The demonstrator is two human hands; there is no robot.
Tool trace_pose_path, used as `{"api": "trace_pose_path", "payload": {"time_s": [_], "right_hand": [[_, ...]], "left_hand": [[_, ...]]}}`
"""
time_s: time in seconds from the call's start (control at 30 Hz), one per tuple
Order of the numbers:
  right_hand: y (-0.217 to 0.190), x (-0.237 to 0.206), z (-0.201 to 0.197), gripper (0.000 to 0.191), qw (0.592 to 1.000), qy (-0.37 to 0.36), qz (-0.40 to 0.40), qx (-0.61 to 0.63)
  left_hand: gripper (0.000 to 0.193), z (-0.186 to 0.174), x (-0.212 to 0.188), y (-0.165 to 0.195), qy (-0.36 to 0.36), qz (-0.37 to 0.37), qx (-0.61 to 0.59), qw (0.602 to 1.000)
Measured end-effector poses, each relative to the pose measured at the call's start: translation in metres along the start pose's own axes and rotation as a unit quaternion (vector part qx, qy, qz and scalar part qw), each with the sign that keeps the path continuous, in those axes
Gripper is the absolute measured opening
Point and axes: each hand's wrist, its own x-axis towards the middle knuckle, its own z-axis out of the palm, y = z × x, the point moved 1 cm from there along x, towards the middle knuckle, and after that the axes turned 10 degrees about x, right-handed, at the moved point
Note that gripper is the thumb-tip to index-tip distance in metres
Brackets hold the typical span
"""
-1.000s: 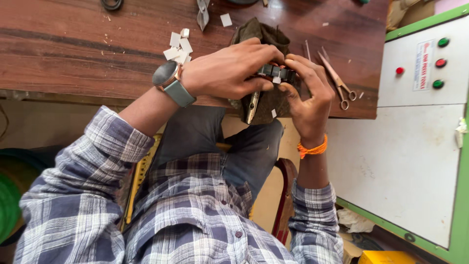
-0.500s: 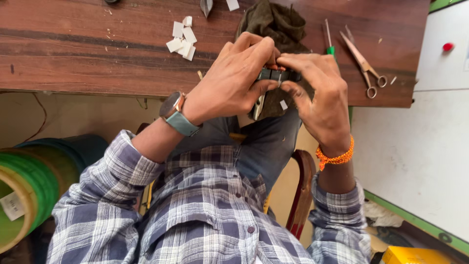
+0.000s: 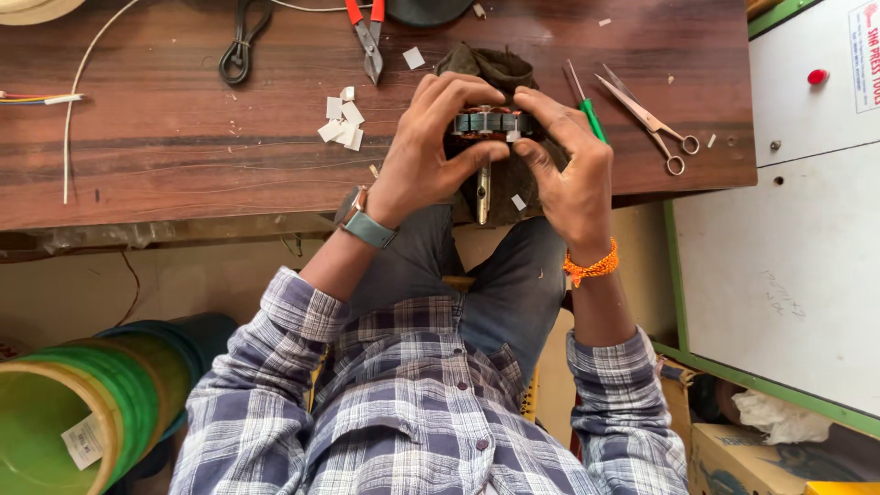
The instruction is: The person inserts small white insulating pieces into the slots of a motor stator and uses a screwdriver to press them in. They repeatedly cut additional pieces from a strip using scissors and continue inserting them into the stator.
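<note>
While two hands point(image 3: 431, 151) point(image 3: 568, 165) clasp one motor core point(image 3: 490, 122), fingers wrapped around it, one scissors point(image 3: 651, 119) lies nearby.

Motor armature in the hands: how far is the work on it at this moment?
Done, it seems: white paper pieces lie cut on the table, with the scissors set aside. In hand: the left hand and right hand grip the motor armature over a dark cloth, copper showing in its slots. Left: probably fitting those pieces; none visibly sits in a slot.
</note>
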Motion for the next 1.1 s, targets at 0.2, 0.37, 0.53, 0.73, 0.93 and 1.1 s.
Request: {"api": "trace_pose_path", "payload": {"time_s": [0.2, 0.37, 0.53, 0.73, 0.93, 1.1], "right_hand": [[0.008, 0.005, 0.006, 0.042, 0.999, 0.015, -0.011, 0.027], [0.007, 0.007, 0.012, 0.039, 1.000, 0.009, -0.022, -0.001], [0.004, 0.004, 0.019, 0.038, 0.999, 0.014, -0.023, -0.030], [0.002, 0.002, 0.021, 0.037, 0.998, 0.022, -0.024, -0.046], [0.004, 0.001, 0.024, 0.036, 0.997, 0.033, -0.033, -0.063], [0.005, 0.001, 0.028, 0.036, 0.997, 0.048, -0.028, -0.057]], "left_hand": [[0.055, 0.016, -0.006, -0.006, 0.045, -0.023, 0.074, 0.996], [0.049, 0.017, -0.014, -0.011, 0.070, 0.022, 0.174, 0.982], [0.044, 0.017, -0.016, -0.017, 0.103, 0.045, 0.224, 0.968], [0.041, 0.017, -0.020, -0.016, 0.101, 0.024, 0.225, 0.969], [0.039, 0.016, -0.020, -0.015, 0.096, 0.004, 0.211, 0.973], [0.038, 0.012, -0.017, -0.013, 0.077, -0.023, 0.192, 0.978]]}}
